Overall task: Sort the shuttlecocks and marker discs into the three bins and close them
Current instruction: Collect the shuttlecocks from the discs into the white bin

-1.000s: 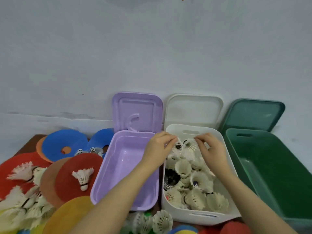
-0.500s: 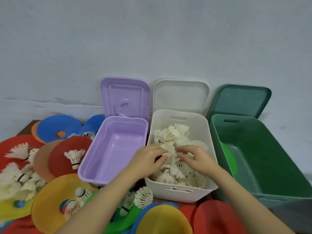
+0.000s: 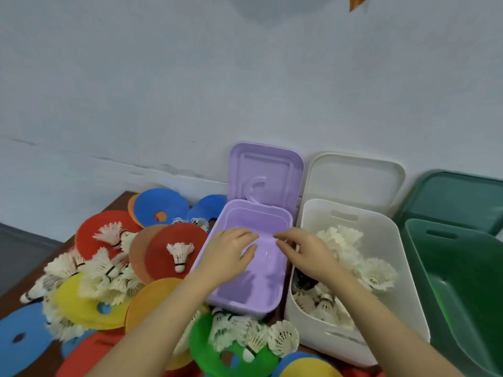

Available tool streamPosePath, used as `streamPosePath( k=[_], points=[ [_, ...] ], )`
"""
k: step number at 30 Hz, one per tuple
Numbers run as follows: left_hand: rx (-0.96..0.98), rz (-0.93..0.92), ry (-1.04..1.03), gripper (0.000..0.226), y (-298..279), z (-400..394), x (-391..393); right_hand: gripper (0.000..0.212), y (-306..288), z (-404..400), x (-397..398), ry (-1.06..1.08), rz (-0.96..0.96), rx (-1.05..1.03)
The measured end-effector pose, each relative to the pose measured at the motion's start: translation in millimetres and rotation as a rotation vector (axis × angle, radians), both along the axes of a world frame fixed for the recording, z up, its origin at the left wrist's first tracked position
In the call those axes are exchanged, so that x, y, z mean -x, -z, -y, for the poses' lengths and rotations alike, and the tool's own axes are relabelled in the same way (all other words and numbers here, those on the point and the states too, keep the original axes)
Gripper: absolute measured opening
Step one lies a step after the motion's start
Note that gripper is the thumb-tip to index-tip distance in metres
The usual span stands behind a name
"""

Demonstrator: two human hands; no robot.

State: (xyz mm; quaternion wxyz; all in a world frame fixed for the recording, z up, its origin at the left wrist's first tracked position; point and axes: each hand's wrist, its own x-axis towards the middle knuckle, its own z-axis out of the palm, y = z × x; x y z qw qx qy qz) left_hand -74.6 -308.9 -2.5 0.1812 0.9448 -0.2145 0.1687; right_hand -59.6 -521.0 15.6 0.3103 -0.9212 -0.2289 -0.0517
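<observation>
Head view: both hands, left hand (image 3: pixel 230 251) and right hand (image 3: pixel 304 250), have left the white bin (image 3: pixel 408 281), now loosely open and empty over the purple bin (image 3: pixel 283 221), likely seeking more shuttlecocks (image 3: pixel 180 253).

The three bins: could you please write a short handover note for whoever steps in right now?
Left hand and right hand: both open and empty over the purple bin, which looks empty.
White bin: holds shuttlecocks.
Green bin: something green lies inside.
All three lids are up.
Left to do: loose shuttlecocks and marker discs lie piled on the left and in front. Sort them, then close the bins.
</observation>
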Motion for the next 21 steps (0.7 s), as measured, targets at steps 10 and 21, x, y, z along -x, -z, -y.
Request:
streamPosePath(
  k=[10,21],
  points=[
    [0.065,-0.121,-0.154,0.031,29.1,-143.5,-29.1,0.024,11.2,-140.6,-54.5,-0.030,-0.076,0.059],
    [0.034,-0.409,-0.138,0.046,105.0,-215.9,-84.6,0.026,65.5,-247.8,-147.6,0.085,-0.218,0.111]
  ],
)
